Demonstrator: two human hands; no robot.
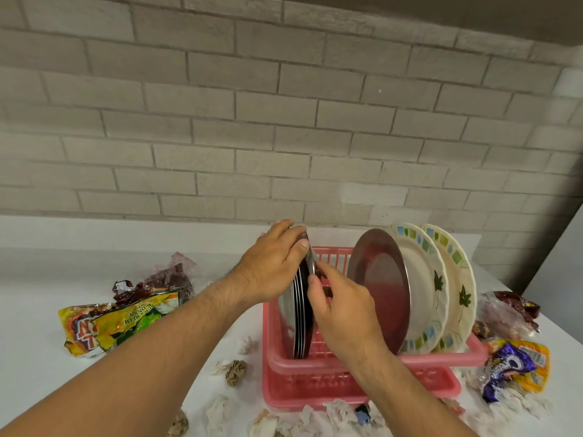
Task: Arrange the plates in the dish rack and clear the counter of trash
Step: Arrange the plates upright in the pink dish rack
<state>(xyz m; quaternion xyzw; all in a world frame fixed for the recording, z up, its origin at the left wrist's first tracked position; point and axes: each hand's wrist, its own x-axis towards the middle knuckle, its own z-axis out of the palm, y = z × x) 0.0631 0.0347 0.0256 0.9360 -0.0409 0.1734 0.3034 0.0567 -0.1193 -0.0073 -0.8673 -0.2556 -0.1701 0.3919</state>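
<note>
**Separating the steel plates in the rack**

The left hand (271, 263) is gripping the top edge of a bunch of round stainless-steel plates (299, 323), which are standing on edge at the left end of the pink plastic dish rack (441, 357). It seems to be steadying them so they do not topple. The right hand (340, 307) is pinching the rim of the plate nearest the rack's middle between thumb and fingertips, probably to peel it away from the bunch and give it a slot of its own.

To the right, a single steel plate (381, 288) is leaning against two cream plates with green leaf prints (426, 285), all tilted the same way so each is propping the next.

The white counter (63, 389) is carrying the trash around the rack: a yellow-green crisp bag (120, 320) and dark red crumpled wrappers (157, 279) on the left, a purple and orange wrapper (511, 367) on the right, and crumpled tissues (220, 408) in front. In my judgement the clearing is waiting until the plates are spaced.
</note>
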